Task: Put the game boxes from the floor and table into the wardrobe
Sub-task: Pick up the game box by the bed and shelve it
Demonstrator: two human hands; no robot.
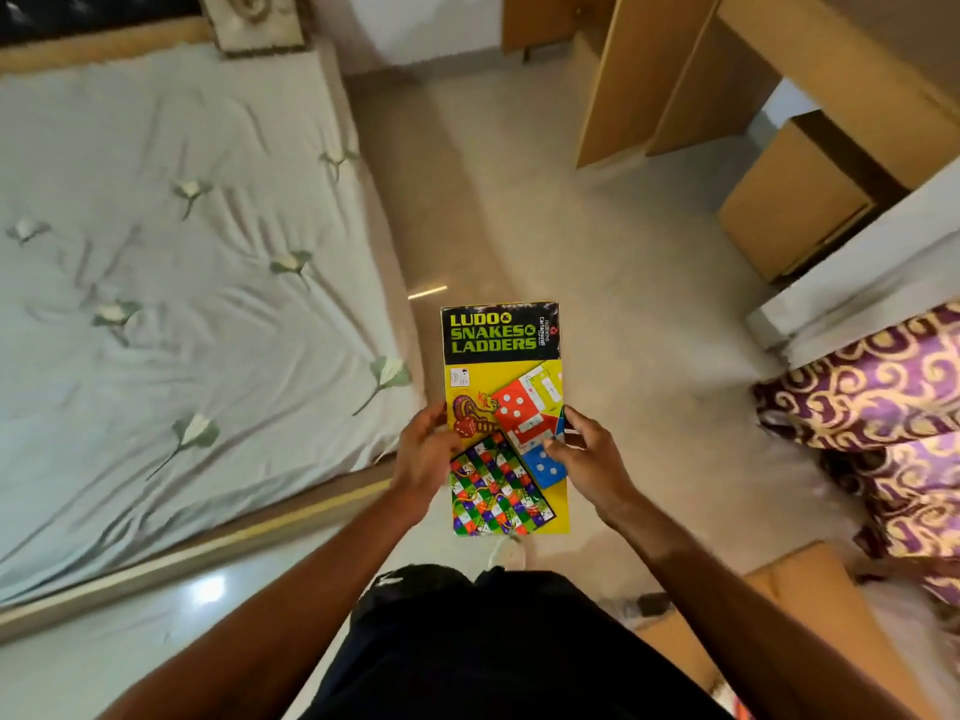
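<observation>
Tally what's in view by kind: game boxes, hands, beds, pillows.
Game boxes: 1, the Ludo box, held between left hand and right hand
Hands: 2
Beds: 1, bed
Pillows: 1, pillow
Total: 5

- The room was evenly and softly lit, rather bright, with no hard shadows
- Glare showed on the glossy floor (519,210): a white patch at lower left, a thin bright streak just above the box (501,356)
- Wide-angle distortion bent the bed (156,252) edge and the wardrobe (649,80) panels toward the corners
- The box lettering was sharp; the frame edges, the curtain (883,407) and the far corners were soft and smeared
</observation>
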